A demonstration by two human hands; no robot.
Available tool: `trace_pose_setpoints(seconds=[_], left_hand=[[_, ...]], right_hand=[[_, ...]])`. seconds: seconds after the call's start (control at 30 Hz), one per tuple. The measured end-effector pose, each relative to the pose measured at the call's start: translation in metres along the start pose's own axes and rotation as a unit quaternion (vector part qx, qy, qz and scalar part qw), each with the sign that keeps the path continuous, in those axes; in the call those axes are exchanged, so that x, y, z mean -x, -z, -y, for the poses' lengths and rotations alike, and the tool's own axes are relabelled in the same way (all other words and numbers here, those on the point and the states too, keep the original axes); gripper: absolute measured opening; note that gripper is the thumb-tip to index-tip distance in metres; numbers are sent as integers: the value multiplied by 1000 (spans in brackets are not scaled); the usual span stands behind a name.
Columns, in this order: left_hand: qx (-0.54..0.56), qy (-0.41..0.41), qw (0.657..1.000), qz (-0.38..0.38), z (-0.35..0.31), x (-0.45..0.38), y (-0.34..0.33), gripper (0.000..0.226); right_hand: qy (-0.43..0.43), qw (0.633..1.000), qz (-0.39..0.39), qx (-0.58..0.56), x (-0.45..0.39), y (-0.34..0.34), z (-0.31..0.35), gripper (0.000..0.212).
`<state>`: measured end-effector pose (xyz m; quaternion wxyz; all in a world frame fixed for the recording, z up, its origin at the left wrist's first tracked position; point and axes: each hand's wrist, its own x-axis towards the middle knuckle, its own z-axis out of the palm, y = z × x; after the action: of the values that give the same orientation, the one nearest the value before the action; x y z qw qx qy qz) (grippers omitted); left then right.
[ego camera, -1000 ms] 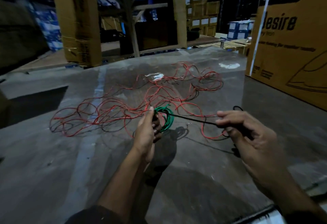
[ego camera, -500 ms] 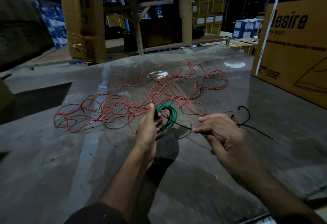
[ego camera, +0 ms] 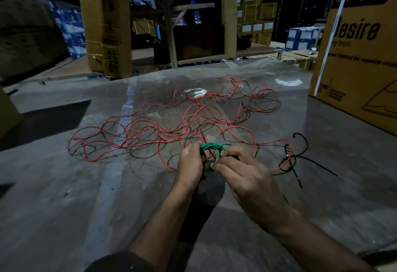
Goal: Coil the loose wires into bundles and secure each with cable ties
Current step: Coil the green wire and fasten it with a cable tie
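the right hand (ego camera: pixel 242 170) has come in from 3 o'clock, pinching something thin at the green coil (ego camera: pixel 211 147) the left hand (ego camera: pixel 191 164) grips; tying looks underway.

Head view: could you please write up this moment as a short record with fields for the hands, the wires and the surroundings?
left hand: left hand grips the green coil
right hand: right hand pinches at the coil's near side; what it pinches is too dark to tell
loose wires: red wires tangled with black strands, spread on the floor beyond the hands
black wire: black wire lies loose to the right
box: cardboard box at the right edge
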<state>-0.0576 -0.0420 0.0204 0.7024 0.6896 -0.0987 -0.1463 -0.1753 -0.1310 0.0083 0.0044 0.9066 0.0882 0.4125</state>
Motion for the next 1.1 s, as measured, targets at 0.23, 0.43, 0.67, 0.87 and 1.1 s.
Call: trace_pose_setpoints(seconds=[0.23,0.43,0.67,0.87,1.1], left_hand=[[47,-44,997,40,1,1,1,32],[-23,-108,992,54,8,0,0,29],[-53,-158,980,113,10,2,-5,32],[12,-125,987,98,8,3,-3,28],[72,-100,989,81,10,0,-5,47]], right_hand=[[-33,999,3,-30,1,-3,-2,15],[-228,947,-127,-186,-11,2,-7,37],[-423,792,-131,-421,-47,1,-26,21],[-425,814,-85,-387,-55,-7,-43,16],[-452,777,-114,-423,-65,-16,-51,11]])
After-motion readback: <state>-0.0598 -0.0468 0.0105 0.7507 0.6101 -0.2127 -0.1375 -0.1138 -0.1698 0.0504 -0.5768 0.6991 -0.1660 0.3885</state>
